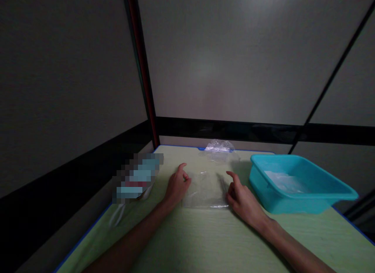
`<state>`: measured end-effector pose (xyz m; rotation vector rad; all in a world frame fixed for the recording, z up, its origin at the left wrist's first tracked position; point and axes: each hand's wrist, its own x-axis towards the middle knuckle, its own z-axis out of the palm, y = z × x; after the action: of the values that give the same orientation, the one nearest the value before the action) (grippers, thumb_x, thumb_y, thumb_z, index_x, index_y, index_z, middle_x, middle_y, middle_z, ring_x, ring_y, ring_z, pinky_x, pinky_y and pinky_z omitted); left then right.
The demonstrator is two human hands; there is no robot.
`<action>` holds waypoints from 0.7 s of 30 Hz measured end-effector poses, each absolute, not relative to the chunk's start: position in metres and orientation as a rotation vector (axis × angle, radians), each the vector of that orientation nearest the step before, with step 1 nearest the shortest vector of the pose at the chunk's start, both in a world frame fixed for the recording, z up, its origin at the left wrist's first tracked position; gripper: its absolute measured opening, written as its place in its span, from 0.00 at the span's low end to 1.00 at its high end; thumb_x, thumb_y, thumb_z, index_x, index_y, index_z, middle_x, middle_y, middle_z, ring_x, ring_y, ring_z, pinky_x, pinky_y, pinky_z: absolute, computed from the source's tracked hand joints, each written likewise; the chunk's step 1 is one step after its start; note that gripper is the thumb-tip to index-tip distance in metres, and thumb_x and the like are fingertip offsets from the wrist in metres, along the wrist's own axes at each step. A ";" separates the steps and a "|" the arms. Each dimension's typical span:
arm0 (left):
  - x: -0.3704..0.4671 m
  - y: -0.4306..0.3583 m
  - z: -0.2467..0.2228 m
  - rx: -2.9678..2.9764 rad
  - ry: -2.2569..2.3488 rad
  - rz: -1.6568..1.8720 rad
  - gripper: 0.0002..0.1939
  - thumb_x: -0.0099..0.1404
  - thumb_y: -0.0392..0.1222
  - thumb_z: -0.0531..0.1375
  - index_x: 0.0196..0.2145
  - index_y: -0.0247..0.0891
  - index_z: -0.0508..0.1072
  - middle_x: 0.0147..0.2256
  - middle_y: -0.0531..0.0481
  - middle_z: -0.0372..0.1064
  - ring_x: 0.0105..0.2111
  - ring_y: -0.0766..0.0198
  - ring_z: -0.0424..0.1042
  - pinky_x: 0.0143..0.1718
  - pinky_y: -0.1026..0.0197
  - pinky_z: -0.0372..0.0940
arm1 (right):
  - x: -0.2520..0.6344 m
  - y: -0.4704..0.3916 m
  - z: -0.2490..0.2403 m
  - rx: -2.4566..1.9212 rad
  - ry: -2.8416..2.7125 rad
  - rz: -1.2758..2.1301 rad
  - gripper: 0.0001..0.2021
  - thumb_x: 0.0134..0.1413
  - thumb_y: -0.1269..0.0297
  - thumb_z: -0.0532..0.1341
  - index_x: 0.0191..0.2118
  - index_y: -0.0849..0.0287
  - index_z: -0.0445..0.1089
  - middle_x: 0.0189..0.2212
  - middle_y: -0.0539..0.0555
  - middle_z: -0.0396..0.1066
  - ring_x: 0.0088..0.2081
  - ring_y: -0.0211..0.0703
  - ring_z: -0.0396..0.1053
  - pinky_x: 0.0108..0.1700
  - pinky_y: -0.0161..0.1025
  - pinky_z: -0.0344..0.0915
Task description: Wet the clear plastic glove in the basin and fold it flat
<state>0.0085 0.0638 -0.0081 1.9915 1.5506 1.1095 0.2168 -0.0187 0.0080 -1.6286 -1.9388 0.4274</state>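
Observation:
A clear plastic bag (206,193) lies flat on the pale green table (205,241), between my two hands. My left hand (178,184) is at the bag's left edge, its index finger raised and the other fingers curled in toward the thumb. At the right edge is my right hand (240,194), with the index finger pointing out and the rest folded. Whether either hand pinches the thin film cannot be made out.
A turquoise basin (301,202) with white, thin material inside stands at the right. Crumpled clear plastic (220,146) lies at the table's far edge. A blurred-out package (137,179) is at the left edge. Walls rise behind and at left.

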 end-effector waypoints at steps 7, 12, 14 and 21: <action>0.011 0.053 0.004 2.111 1.467 1.124 0.21 0.48 0.29 0.54 0.43 0.34 0.62 0.35 0.49 0.60 0.37 0.62 0.62 0.41 0.62 0.57 | 0.215 -0.023 0.018 -1.574 -2.028 0.271 0.17 0.45 0.74 0.50 0.44 0.59 0.57 0.32 0.54 0.63 0.33 0.42 0.63 0.33 0.36 0.57; 0.019 0.033 0.016 2.321 1.089 1.013 0.13 0.53 0.32 0.53 0.38 0.37 0.67 0.39 0.47 0.62 0.43 0.59 0.60 0.47 0.60 0.53 | 0.220 -0.021 0.023 -1.525 -1.983 0.362 0.08 0.47 0.74 0.48 0.33 0.58 0.59 0.25 0.51 0.62 0.27 0.40 0.62 0.30 0.35 0.57; 0.020 0.027 0.019 2.357 0.908 0.906 0.14 0.57 0.35 0.51 0.41 0.38 0.67 0.42 0.47 0.62 0.45 0.59 0.59 0.49 0.59 0.52 | 0.224 -0.018 0.022 -1.528 -1.875 0.514 0.06 0.47 0.73 0.47 0.32 0.58 0.57 0.21 0.48 0.60 0.23 0.38 0.61 0.25 0.34 0.56; 0.015 0.014 0.023 2.488 0.613 0.560 0.21 0.60 0.41 0.49 0.52 0.39 0.58 0.54 0.48 0.52 0.54 0.59 0.49 0.55 0.56 0.40 | 0.230 -0.012 0.014 -1.375 -1.601 1.007 0.07 0.43 0.68 0.52 0.31 0.57 0.52 0.23 0.45 0.58 0.18 0.33 0.62 0.17 0.30 0.53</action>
<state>0.0153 0.0141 0.0227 2.4881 0.6128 0.5597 0.2299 -0.0121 0.0141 -1.3746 -1.6013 1.0069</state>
